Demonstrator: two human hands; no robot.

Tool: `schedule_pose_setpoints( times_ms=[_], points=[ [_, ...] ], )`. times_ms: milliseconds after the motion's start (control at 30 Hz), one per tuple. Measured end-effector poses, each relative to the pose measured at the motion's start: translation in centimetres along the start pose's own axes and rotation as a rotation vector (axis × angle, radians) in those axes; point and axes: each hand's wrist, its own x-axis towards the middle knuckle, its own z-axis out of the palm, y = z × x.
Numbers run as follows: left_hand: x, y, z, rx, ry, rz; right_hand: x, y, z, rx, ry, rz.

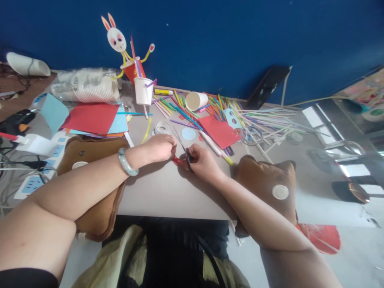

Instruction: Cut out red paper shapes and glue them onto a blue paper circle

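My right hand [206,163] is closed round a pair of scissors [181,141], fingers in the dark handles, with the thin blades pointing up and away to the left. My left hand [160,148], with a bangle on its wrist, is pinched on a small piece of red paper [176,161]. That piece lies between the hands, below the scissor handles, and its exact shape is hard to make out. Just beyond the hands are a roll of clear tape [162,128] and a light blue paper oval [189,134].
Brown cushions [267,186] lie under both forearms. Behind are a paper-cup rabbit figure [117,39], a white cup [143,91], red paper sheets [90,118], a tipped paper cup [196,101] and many coloured sticks. A power strip [36,182] with cables sits at left.
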Motion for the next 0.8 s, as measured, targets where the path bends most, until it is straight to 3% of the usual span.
schedule_pose_setpoints(
  times_ms=[600, 800],
  points=[
    [0.63, -0.37, 0.42, -0.208, 0.027, 0.105, -0.27, -0.01, 0.66, -0.107, 0.040, -0.054],
    [0.18, 0.18, -0.13, -0.158, -0.004, 0.037, -0.29, 0.13, 0.74, -0.102, 0.031, -0.059]
  ],
)
